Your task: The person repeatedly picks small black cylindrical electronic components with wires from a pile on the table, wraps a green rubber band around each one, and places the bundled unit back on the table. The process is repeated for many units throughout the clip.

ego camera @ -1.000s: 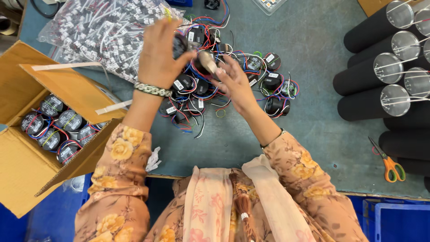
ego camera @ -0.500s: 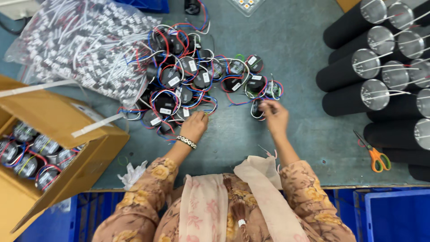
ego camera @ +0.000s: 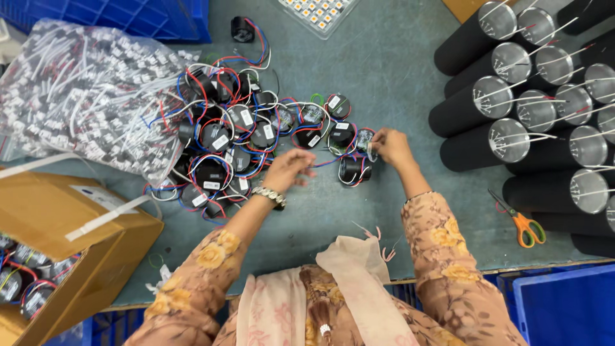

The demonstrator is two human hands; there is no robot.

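Both hands are working at the near edge of a heap of small black round parts [ego camera: 256, 138] with red, blue, black and white wires, lying in the middle of a grey-green table [ego camera: 384, 70]. Her right hand [ego camera: 392, 147] is pinching a small clear round piece [ego camera: 372, 151] between thumb and fingertips, just above one black wired part [ego camera: 353, 170] that is sitting slightly apart from the heap. Her left hand [ego camera: 286, 170] is hovering low over the heap's near side, palm down, fingers loosely bent and a little spread, gripping nothing that can be made out; a metal bracelet [ego camera: 269, 195] is circling that wrist.

Left of the heap a clear plastic bag [ego camera: 83, 102] full of white wired connectors is lying against it. Nearer, at the left edge, an open cardboard box [ego camera: 90, 256] is holding more wired parts. On the right, black tubes [ego camera: 512, 96] with silver caps are lying stacked together, and orange-handled scissors [ego camera: 522, 224] are resting just below them. At the far edge a clear tray [ego camera: 319, 13] of small yellow squares is sitting, with blue crates [ego camera: 128, 16] beyond the bag.
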